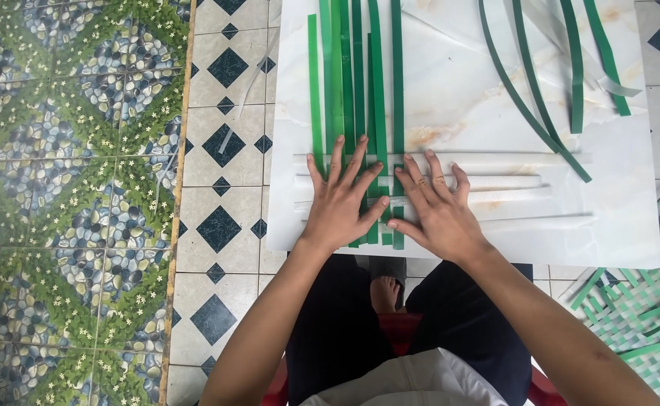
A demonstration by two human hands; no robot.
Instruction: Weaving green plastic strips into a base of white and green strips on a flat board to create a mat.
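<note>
Both hands press flat on a half-woven patch of green and white strips.

The left hand (339, 197) and right hand (437, 207) lie palm-down with fingers spread, each grip released and clasping nothing, thumbs nearly meeting over the crossing. Under them the green strips (360, 75) run with their long axis straight away from the person, while the white strips (510, 182) lie crosswise, their free lengths reaching out to the right, so the right hand is the nearer one to them. All of this rests on a pale marble-look board (458, 113) laid on the tiled floor (225, 113). Loose green strips (540, 113) curve across the board's far right, and a woven green mat (638, 308) lies beside the person's right arm.
</note>
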